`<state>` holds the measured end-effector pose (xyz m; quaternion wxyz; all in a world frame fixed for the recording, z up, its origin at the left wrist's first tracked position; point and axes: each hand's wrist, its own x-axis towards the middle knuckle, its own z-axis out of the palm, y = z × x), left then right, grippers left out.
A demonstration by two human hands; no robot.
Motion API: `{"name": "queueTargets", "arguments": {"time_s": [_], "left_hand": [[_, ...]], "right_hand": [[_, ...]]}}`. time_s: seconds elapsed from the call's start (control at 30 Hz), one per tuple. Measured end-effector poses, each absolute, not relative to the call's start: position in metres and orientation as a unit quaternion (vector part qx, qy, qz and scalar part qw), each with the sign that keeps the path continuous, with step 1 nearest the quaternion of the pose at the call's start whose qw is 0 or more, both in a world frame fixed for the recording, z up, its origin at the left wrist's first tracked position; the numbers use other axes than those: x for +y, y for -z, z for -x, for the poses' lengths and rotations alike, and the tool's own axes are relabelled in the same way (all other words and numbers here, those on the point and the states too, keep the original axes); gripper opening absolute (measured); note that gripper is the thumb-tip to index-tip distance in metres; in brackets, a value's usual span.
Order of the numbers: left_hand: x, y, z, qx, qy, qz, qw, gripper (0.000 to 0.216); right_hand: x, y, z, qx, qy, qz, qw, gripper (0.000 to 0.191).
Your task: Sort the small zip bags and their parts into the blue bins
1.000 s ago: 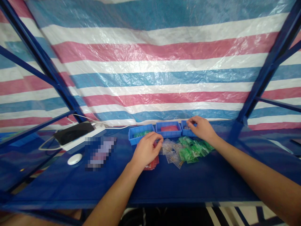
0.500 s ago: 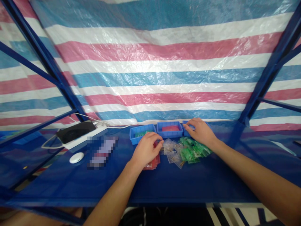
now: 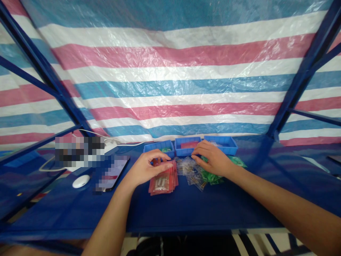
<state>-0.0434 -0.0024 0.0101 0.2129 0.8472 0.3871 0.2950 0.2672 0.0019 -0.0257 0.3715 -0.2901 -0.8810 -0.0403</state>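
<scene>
Little of the work looks done. The three blue trays at the far edge, the left tray (image 3: 152, 149), the middle tray (image 3: 183, 152) and the right tray (image 3: 226, 146), hold only a few packets each. Most packets lie loose on the desk (image 3: 186, 209).

The left hand (image 3: 145, 169) is curled narrow at the far end of the red packets (image 3: 163, 182), its fingertips on the top one; whether it grips cannot be told. The right hand (image 3: 214, 160) lies palm down with its fingers bent on the clear packets (image 3: 193, 174), partly covering the green packets (image 3: 210, 176) just to the right. Its underside is hidden.

A second ago the right hand was at the right tray; it has since come back to the piles. The left hand has drawn left, uncovering the red stack.
</scene>
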Motion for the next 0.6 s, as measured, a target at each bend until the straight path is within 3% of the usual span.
{"name": "queueTargets", "arguments": {"time_s": [0.2, 0.43, 0.6], "left_hand": [[-0.007, -0.004, 0.045, 0.364, -0.228, -0.865, 0.259, 0.046], [-0.004, 0.001, 0.046, 0.403, -0.245, -0.853, 0.225, 0.038], [0.001, 0.006, 0.046, 0.402, -0.287, -0.846, 0.202, 0.048]], "right_hand": [[0.004, 0.03, -0.268, -0.882, 0.031, 0.286, 0.373, 0.011], [0.007, 0.035, -0.268, -0.88, 0.02, 0.293, 0.374, 0.011], [0.005, 0.033, -0.266, -0.884, 0.012, 0.285, 0.371, 0.013]]}}
